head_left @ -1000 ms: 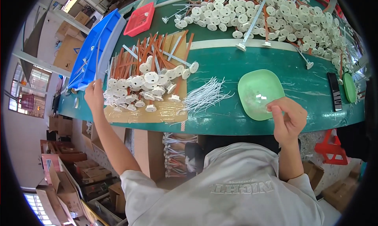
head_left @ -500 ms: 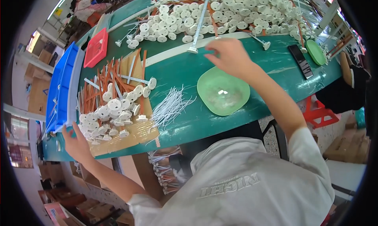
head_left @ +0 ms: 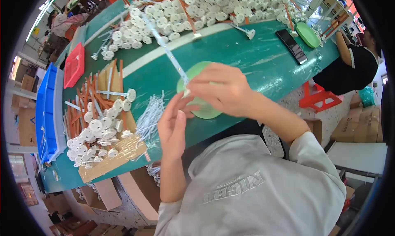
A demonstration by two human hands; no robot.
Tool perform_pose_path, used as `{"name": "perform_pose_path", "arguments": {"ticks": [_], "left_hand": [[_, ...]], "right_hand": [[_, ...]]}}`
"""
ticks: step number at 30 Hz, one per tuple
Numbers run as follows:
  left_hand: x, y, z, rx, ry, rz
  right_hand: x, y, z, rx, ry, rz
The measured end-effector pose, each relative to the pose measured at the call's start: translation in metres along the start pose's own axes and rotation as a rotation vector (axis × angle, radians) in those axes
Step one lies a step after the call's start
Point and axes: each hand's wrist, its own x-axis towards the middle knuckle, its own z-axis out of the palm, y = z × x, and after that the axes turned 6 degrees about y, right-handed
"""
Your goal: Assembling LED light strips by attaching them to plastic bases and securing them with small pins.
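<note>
A long pale-blue strip (head_left: 166, 50) with a small white foot slants up and away from my hands, over the table. Its lower end is pinched in the fingers of my right hand (head_left: 225, 88). From below, my left hand (head_left: 173, 127) closes its fingertips on the white foot, most of which is hidden. Behind both hands is a green bowl (head_left: 205, 109), partly covered by them. A bundle of thin white ties (head_left: 151, 117) lies left of my left hand.
Brown and pale strips with white round discs (head_left: 95, 125) lie on cardboard at left. A larger heap of white discs (head_left: 164, 20) covers the far side. A blue tray (head_left: 46, 112), red tray (head_left: 74, 65), black phone (head_left: 291, 46) and another green bowl (head_left: 307, 34) surround. Someone sits at right.
The pale-blue strip, formerly by the table's white band, is now held nearer me. My left hand has come from the blue tray to meet my right hand over the green bowl. The view has shifted.
</note>
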Motion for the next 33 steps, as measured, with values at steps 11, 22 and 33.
{"name": "perform_pose_path", "arguments": {"ticks": [11,22,33], "left_hand": [[-0.001,-0.025,0.044,-0.523,-0.2,-0.022],[-0.003,-0.025,0.037,-0.457,-0.169,-0.041],[0.0,-0.035,-0.011,-0.23,-0.062,0.068]], "right_hand": [[-0.05,-0.014,-0.024,0.05,0.208,0.033],[-0.057,-0.006,-0.033,0.152,0.167,0.025],[-0.035,0.025,-0.041,-0.042,-0.217,0.507]]}}
